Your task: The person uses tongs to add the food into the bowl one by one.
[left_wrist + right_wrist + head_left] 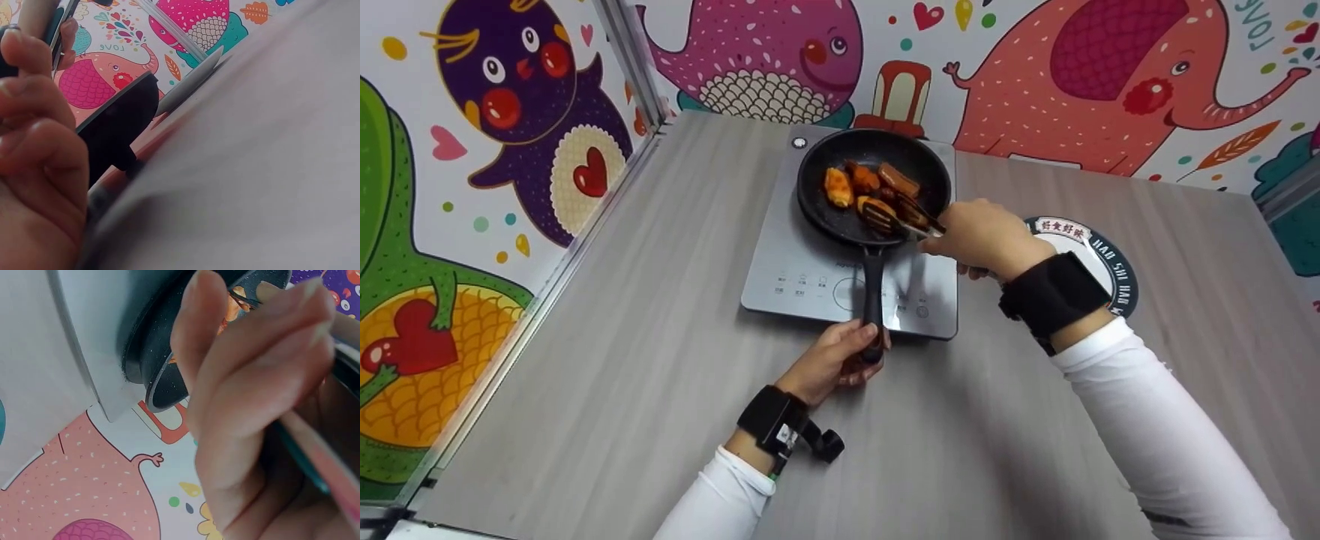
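Observation:
A black frying pan [825,217] stands on a flat grey induction cooker [810,262]. My left hand [840,356] grips the end of its black handle [873,285], thumb on top and fingers curled beneath. With my right hand [986,236] I hold metal tongs [913,229] over the pan's right rim. Their dark slotted tip [877,215] lies against one of several browned orange food pieces [838,187]. A sausage-like piece [898,180] is at the back of the pan. In the right wrist view, curled fingers [253,399] hide much of the tongs.
A white plate [1099,259] with a dark lettered rim lies right of the cooker, partly behind my right wrist. Cartoon-painted walls [915,45] border the wooden-look table [660,360] at the back and left. A metal rail [532,315] runs along the left edge.

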The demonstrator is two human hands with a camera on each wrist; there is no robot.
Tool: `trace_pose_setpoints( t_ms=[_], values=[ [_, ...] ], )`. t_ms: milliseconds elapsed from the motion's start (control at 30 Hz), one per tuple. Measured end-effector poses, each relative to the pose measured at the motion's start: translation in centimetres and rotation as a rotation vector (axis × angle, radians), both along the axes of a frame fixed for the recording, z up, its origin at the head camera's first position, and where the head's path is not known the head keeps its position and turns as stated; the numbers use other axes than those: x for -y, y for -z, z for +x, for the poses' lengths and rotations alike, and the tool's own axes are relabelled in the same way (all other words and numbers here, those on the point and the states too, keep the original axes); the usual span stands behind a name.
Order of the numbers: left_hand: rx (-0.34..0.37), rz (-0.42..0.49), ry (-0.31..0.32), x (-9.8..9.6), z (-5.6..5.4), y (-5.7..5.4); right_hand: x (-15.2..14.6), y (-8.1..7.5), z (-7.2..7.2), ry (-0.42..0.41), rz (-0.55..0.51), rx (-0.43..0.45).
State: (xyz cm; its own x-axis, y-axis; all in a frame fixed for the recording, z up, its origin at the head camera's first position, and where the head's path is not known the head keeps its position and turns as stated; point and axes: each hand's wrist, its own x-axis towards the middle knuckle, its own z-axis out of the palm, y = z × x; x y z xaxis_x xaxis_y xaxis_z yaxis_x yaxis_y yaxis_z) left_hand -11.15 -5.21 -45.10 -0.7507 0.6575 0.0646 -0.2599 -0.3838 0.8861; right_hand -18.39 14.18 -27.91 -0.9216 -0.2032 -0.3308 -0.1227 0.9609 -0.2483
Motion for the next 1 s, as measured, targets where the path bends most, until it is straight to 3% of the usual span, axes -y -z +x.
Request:
trace_pose_setpoints(
  t_ms=[267, 567, 767, 1000],
  values=[
    [0.001, -0.008, -0.005, 0.0, 0.0, 0.1, -1.5, 0.4, 1.5, -0.016, 0.016, -0.026],
    [-0.02, 0.003, -0.001, 0.2, -0.1, 0.1, -2.7, 2.7, 2.9, -0.041, 0.0, -0.162],
    [-0.013, 0.002, -0.003, 0.2, -0.1, 0.1, -3.0, 4.3, 3.4, -0.059, -0.061, -0.239],
    [-0.02, 0.004, -0.008, 0.0, -0.2, 0.2, -3.4, 5.5, 3.5, -0.025, -0.146, -0.227]
  ],
)
